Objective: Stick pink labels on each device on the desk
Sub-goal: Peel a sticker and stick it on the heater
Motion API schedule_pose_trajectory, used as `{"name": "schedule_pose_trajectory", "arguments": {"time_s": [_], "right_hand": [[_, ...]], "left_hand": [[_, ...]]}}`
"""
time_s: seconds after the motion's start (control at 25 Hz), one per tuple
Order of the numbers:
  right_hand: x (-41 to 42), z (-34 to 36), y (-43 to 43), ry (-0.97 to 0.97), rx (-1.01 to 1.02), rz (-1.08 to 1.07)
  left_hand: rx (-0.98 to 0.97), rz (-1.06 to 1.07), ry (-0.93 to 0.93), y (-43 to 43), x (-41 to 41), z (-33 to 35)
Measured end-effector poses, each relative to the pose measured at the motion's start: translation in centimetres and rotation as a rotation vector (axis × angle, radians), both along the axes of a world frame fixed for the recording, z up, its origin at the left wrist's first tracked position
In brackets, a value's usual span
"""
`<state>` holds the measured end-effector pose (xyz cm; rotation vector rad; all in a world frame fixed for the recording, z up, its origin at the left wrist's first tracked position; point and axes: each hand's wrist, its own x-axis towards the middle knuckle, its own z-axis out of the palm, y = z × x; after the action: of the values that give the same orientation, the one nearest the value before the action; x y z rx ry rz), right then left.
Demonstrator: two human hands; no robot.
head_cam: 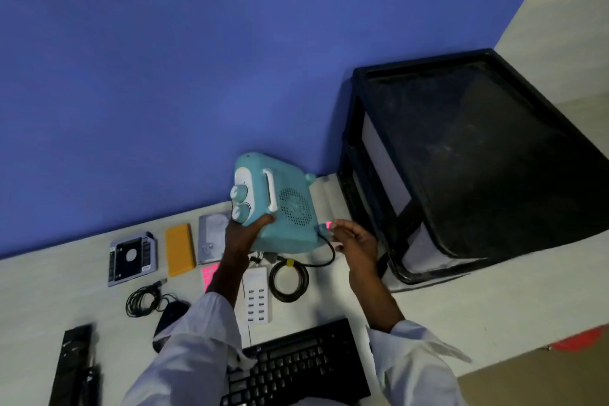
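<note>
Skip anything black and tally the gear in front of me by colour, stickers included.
Teal: 1, heater
Orange: 1, case
Silver: 2, drive caddy, hard drive
White: 1, charging hub
Pink: 2, label sheet, label at a fingertip of the right hand
Total: 7

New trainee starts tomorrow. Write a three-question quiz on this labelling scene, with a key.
1. True or false: the left hand grips the teal plastic fan heater.
2. Which hand has the small pink label at its fingertips? A) left B) right C) neither
3. How many round knobs show on the heater?
Key: 1 true; 2 B, the right hand; 3 two.
</note>
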<state>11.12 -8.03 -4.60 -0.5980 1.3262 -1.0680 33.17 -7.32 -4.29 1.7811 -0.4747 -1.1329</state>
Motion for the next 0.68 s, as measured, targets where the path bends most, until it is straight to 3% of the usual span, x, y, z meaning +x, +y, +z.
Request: {"name": "schedule_pose_trajectory", "arguments": {"time_s": [0.32,0.52,0.68], "right_hand": [[0.5,4.5,0.4,0.036,-0.100,0.129],[2.2,7.9,1.6,-0.048,-0.085,0.231],[3.5,10.5,2.8,-0.090,-0.067,0.330]], "left_hand": [[-0.110,-0.146,0.509,6.8,5.4,0.7],[-0.240,-0.032,0.844,11.8,6.2,-1.1],[-0.395,-0.017,0.926,14.0,6.4,-1.6]]}}
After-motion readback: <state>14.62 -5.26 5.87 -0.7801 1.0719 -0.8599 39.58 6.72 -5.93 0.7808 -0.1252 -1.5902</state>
